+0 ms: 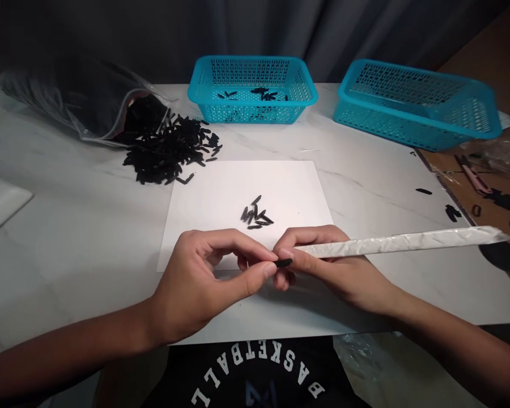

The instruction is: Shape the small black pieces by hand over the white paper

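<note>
My left hand pinches a small black oblong piece between thumb and forefinger, just above the near edge of a white paper sheet. My right hand is closed round one end of a long white wrapped stick that reaches away to the right; its tip meets the black piece. On the sheet just beyond my fingers lies a small cluster of the same black pieces.
A large heap of black pieces spills from a clear plastic bag at the back left. Two blue baskets stand behind: the middle basket holds a few pieces, the right basket is tilted. Stray pieces lie at the right.
</note>
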Action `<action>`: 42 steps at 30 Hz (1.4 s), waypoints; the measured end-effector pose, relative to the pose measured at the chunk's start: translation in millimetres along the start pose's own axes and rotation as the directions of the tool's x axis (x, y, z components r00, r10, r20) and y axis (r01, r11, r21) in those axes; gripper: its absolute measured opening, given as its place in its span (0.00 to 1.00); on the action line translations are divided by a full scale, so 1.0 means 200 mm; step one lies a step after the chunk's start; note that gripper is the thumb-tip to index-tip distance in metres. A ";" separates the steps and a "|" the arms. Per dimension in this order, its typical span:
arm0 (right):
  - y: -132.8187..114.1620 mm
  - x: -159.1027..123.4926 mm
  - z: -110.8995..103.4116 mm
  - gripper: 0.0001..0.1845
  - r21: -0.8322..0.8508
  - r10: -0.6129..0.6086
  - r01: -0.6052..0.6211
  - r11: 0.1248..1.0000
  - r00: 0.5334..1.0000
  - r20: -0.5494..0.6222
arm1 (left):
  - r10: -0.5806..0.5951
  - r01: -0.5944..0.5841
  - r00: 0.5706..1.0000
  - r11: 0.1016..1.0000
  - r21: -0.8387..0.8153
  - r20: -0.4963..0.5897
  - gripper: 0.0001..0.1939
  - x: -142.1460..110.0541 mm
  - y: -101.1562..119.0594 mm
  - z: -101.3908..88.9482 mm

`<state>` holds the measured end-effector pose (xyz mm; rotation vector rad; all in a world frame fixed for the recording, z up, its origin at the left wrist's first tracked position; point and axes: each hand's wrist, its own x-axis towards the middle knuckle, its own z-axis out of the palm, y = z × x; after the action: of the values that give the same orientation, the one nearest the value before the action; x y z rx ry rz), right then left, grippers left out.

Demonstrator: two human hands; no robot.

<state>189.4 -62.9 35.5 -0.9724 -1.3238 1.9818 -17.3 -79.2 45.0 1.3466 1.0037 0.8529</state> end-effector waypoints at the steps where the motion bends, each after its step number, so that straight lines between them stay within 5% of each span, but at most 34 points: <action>1: 0.00 0.00 0.00 0.12 -0.007 -0.025 0.025 1.000 0.999 -0.022 | -0.002 0.002 1.000 1.000 0.017 -0.017 0.06 0.00 0.00 0.00; 5: -0.01 -0.02 -0.02 0.09 -0.055 -0.091 0.088 0.995 0.994 -0.060 | -0.013 0.017 0.998 0.997 0.077 -0.055 0.06 0.00 -0.01 0.00; 15: -0.03 -0.02 -0.02 0.02 0.040 0.002 0.000 0.999 0.999 -0.033 | -0.024 0.028 0.998 0.997 0.067 -0.062 0.03 0.01 0.00 -0.01; 24: 0.01 0.01 -0.04 0.03 0.229 0.063 -0.080 0.970 0.995 0.078 | -0.022 0.024 0.999 0.997 0.073 -0.028 0.01 0.00 -0.01 -0.01; 42: 0.03 0.03 -0.04 0.06 0.241 0.103 -0.124 0.963 0.990 0.098 | -0.101 0.100 0.995 0.995 -0.018 -0.011 0.04 0.01 -0.04 0.01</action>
<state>192.0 -57.3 25.8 -0.8712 -1.0508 2.2339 -16.4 -79.1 36.8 1.2673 1.0621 0.7926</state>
